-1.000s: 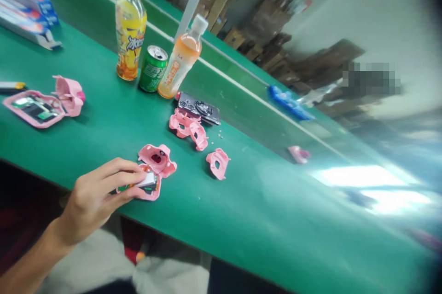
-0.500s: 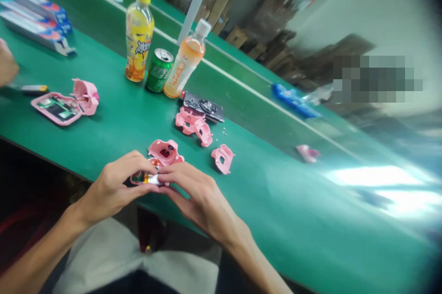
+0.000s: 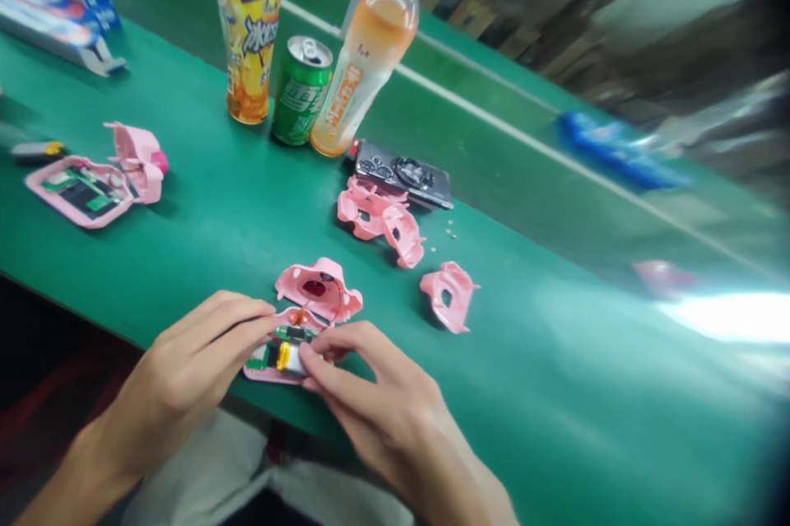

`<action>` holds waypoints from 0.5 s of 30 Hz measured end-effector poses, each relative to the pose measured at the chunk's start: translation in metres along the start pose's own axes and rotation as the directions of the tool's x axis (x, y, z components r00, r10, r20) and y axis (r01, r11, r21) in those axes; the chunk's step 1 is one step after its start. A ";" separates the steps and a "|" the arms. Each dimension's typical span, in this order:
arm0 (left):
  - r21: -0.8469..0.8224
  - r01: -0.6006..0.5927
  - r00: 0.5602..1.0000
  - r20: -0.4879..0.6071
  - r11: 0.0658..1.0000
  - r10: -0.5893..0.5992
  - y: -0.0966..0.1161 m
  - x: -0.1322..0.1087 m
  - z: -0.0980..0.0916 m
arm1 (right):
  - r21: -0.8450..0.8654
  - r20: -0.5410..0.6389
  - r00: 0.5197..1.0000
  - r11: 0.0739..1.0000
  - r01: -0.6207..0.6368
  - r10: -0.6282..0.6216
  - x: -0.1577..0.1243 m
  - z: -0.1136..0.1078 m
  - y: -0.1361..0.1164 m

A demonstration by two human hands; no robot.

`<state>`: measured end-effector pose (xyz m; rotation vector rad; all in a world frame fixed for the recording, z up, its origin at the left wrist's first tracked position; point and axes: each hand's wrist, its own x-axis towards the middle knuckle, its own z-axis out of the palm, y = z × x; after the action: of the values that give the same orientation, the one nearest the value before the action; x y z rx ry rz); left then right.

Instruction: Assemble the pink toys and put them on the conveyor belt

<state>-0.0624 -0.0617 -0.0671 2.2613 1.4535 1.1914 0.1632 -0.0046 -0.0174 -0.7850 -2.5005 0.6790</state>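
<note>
Closest to us, our left hand [image 3: 185, 378] and right hand [image 3: 376, 402] meet over a pink shell half [image 3: 265, 374] lying on the green table [image 3: 524, 345], just in from its near edge. The left fingers [image 3: 240, 320] are lightly curled, their tips at the shell's rim, though we can't tell whether they grip it. The right thumb and fingers are partly closed in a pinch at the end of a small circuit board [image 3: 275, 356] seated in that shell.

Small parts like this are best handled with the shell steadied by one hand while the other works close to the board, without forcing it. The board carries a yellow part [image 3: 283, 356] and thin wires. An orange-red wire [image 3: 299, 316] runs toward a second pink shell half [image 3: 319, 289], which lies touching the first, its hollow side up and a red patch inside.

Beyond, we see a heap of pink shell pieces [image 3: 379, 221], a lone pink piece [image 3: 449, 295] and a dark flat case [image 3: 404, 174]. Farther off stand a green can [image 3: 302, 90] and two drink bottles [image 3: 248, 24], with another opened pink shell [image 3: 80, 191] to the left.
</note>
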 end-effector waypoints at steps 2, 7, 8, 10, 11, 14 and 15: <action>0.027 -0.018 1.000 -0.003 0.999 0.018 0.002 -0.001 0.000 | -0.083 0.026 1.000 0.996 0.018 -0.016 -0.002 0.002 0.000; 0.054 -0.018 0.999 0.046 0.998 0.015 0.001 -0.004 -0.001 | -0.196 0.085 0.996 0.980 0.025 -0.008 -0.001 0.003 -0.002; 0.063 -0.019 0.998 0.057 0.998 0.015 0.000 -0.004 -0.001 | -0.197 0.098 0.995 0.980 0.029 -0.009 0.000 0.003 -0.003; 0.078 -0.038 0.997 0.067 0.996 0.033 -0.001 -0.004 0.000 | -0.186 0.136 0.991 0.982 0.026 0.000 0.003 0.003 -0.005; 0.084 -0.051 0.997 0.067 0.995 0.046 -0.001 -0.004 0.000 | -0.174 0.153 0.988 0.985 0.012 0.015 0.004 0.003 -0.006; 0.100 -0.065 0.997 0.053 0.993 0.060 -0.001 -0.001 0.002 | -0.136 0.172 0.985 0.991 0.012 0.012 0.006 0.004 -0.007; 0.101 -0.069 0.997 0.049 0.992 0.064 -0.001 0.000 0.002 | -0.130 0.168 0.986 0.991 0.028 -0.006 0.006 0.004 -0.006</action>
<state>-0.0616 -0.0612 -0.0685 2.4062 1.4652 1.0993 0.1540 -0.0070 -0.0156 -0.7814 -2.7246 0.6002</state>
